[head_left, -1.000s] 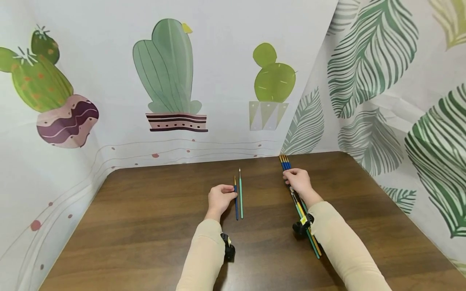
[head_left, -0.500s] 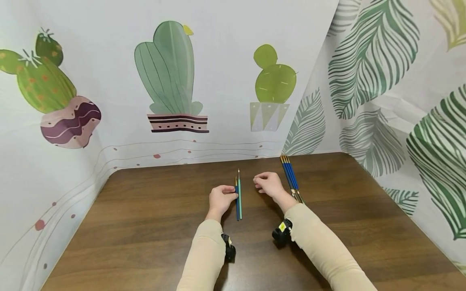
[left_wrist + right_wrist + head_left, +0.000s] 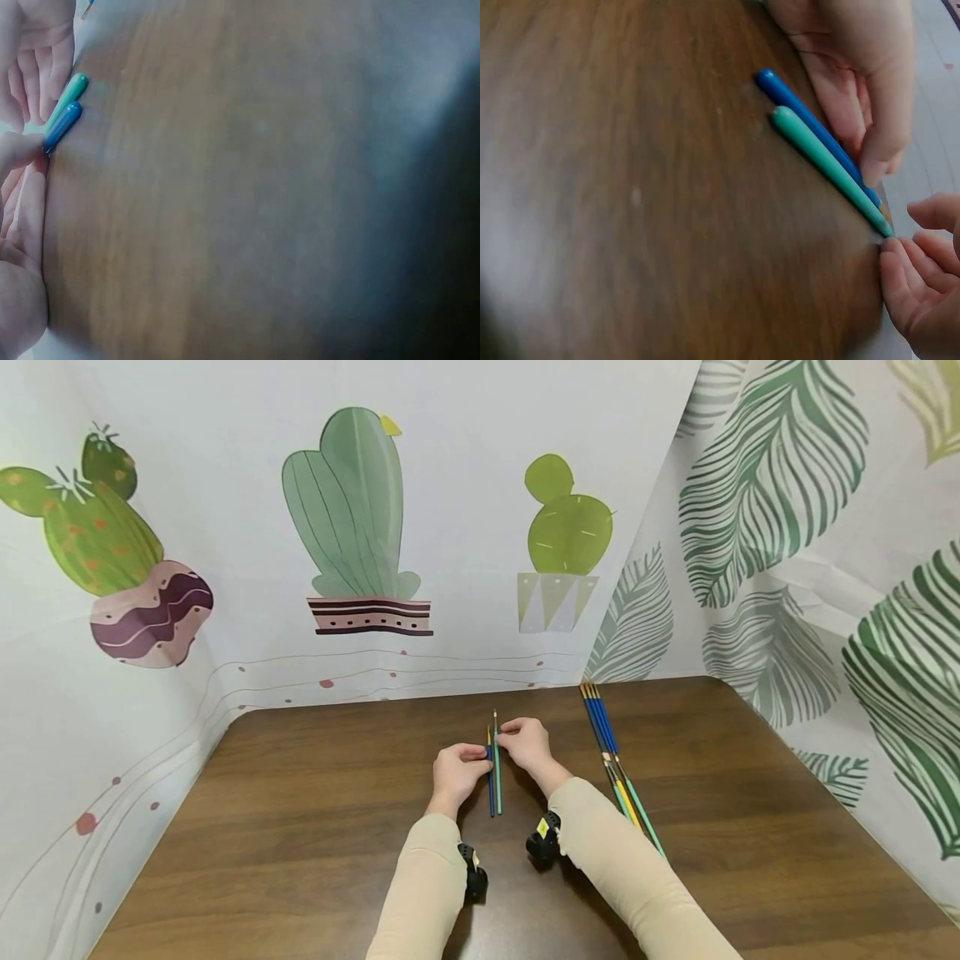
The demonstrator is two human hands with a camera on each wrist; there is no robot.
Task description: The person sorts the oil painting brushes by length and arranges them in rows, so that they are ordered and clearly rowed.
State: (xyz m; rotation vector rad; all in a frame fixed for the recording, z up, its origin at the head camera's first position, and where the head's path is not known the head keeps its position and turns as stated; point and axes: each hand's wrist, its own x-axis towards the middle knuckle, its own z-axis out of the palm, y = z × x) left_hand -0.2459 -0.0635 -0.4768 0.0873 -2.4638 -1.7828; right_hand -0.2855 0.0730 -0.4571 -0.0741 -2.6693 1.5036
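Two paintbrushes lie side by side on the table, bristles toward the wall. My left hand (image 3: pixel 457 774) pinches the blue paintbrush (image 3: pixel 491 795) around its upper handle; the right wrist view shows the thumb against this brush (image 3: pixel 810 112). Just right of it lies the green paintbrush (image 3: pixel 498 787), whose rounded handle end (image 3: pixel 784 116) sits close to the blue one. My right hand (image 3: pixel 527 745) is at the green brush's upper part, fingertips touching or nearly touching it. A gap shows between that thumb and the fingers in the right wrist view.
To the right, several blue paintbrushes (image 3: pixel 602 718) lie in a row near the table's back edge. Below them are green brushes and a yellow paintbrush (image 3: pixel 627 803), partly hidden by the right sleeve (image 3: pixel 615 843). A patterned wall covering (image 3: pixel 465 527) rises behind the wooden table (image 3: pixel 315 827).
My right hand has left the row of blue brushes and moved left to the green paintbrush. My left hand stays at the blue paintbrush.
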